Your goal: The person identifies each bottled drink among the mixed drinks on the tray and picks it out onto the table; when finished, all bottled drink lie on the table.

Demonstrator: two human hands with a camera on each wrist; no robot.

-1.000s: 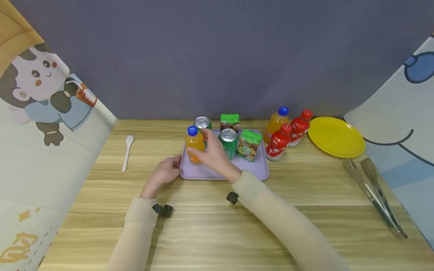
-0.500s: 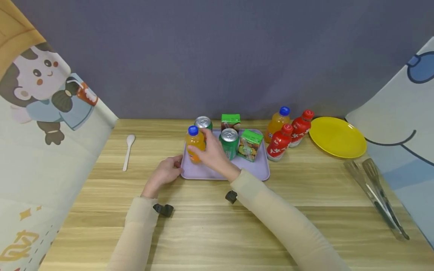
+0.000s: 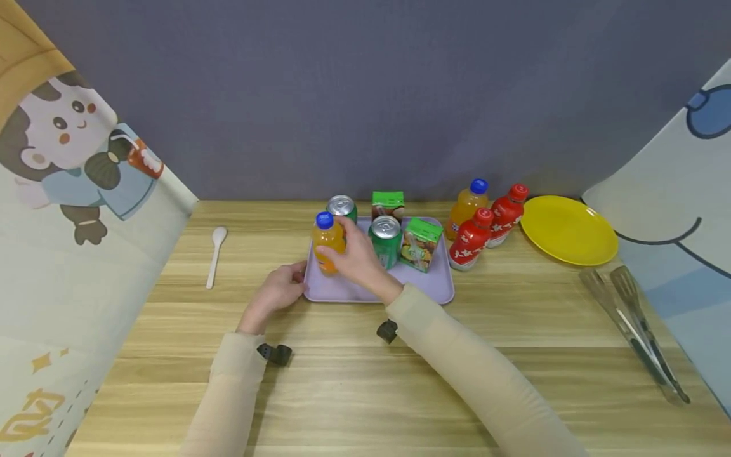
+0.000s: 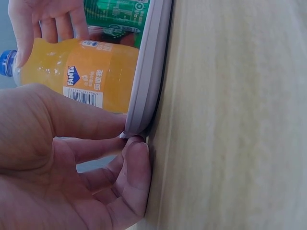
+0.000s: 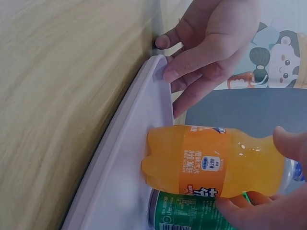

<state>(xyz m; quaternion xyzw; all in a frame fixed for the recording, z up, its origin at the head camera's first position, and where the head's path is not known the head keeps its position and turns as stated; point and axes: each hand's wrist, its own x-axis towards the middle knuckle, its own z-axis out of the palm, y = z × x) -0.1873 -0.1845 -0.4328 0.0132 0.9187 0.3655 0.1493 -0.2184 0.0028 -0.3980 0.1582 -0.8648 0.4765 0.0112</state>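
My right hand [image 3: 361, 257] holds an orange Fanta bottle [image 3: 327, 246] with a blue cap, thumb on one side and fingers on the other. The bottle stands upright at the left end of a pale purple tray [image 3: 365, 294]. At the tray's left edge, my left hand [image 3: 276, 291] pinches the rim; in the left wrist view the thumb [image 4: 91, 120] lies on top, with curled fingers below. A green can [image 3: 385, 240] and a green-topped drink carton [image 3: 421, 246] sit on the tray too. Behind them are another green can [image 3: 341, 207] and another carton [image 3: 388, 204], partly hidden.
Right of the tray stand a second orange bottle [image 3: 466, 209] and two red bottles [image 3: 471, 241]. Farther right lie a yellow plate [image 3: 568, 230] and metal tongs [image 3: 634, 336]. A white spoon [image 3: 214, 257] rests at left. A grey wall [image 3: 365, 101] closes off the back.
Both hands keep their places on the bottle and the tray. Only a slight shift of the head view shows.
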